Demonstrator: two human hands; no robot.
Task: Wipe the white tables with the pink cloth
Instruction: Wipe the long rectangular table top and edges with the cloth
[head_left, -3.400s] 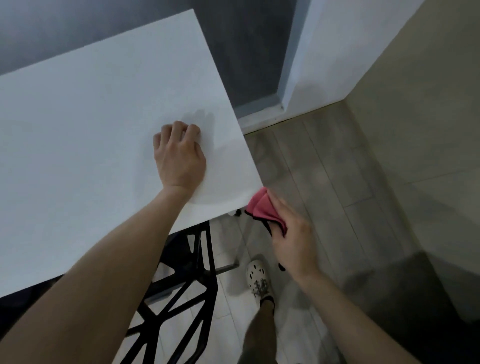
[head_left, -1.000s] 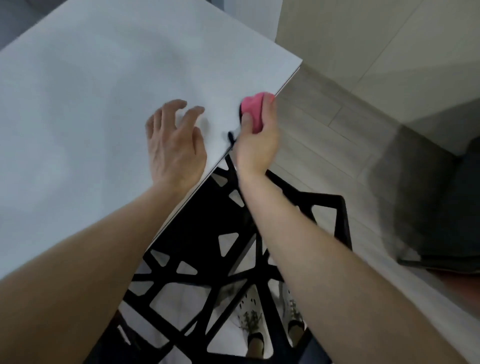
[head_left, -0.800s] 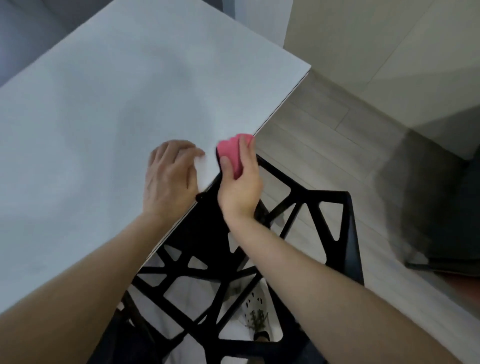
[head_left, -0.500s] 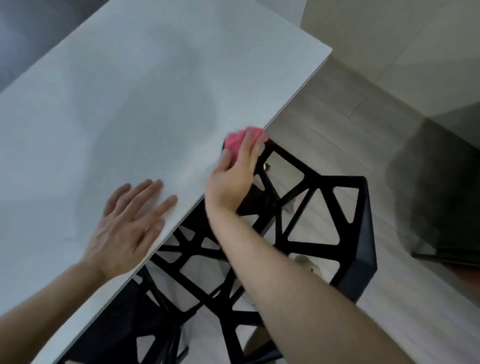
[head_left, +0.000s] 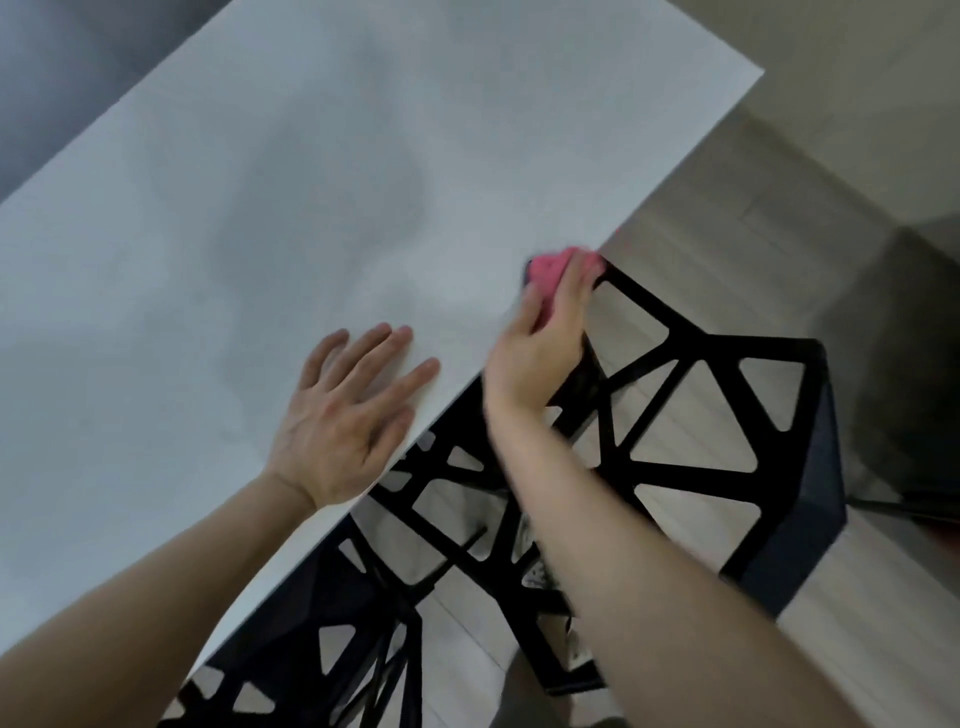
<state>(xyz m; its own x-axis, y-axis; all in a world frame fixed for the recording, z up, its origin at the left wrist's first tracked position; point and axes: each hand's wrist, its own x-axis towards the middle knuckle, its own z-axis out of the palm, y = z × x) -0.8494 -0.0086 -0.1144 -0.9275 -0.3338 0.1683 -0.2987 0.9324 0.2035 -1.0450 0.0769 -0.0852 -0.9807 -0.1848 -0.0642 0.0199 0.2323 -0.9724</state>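
Observation:
The white table (head_left: 322, 171) fills the upper left, its near edge running diagonally from lower left to upper right. My left hand (head_left: 345, 421) lies flat on the tabletop near that edge, fingers spread, holding nothing. My right hand (head_left: 540, 348) is blurred and grips the bunched pink cloth (head_left: 550, 270), pressing it against the table's near edge. Most of the cloth is hidden under my fingers.
A black chair (head_left: 675, 415) with triangular cut-outs stands under and beside the table's near edge, right below my right arm. Pale wood floor (head_left: 727, 249) lies to the right, and a dark piece of furniture (head_left: 924, 364) sits at the far right.
My right hand has slid the pink cloth along the table's near edge toward the far corner. My left hand shifted slightly further onto the tabletop, still flat.

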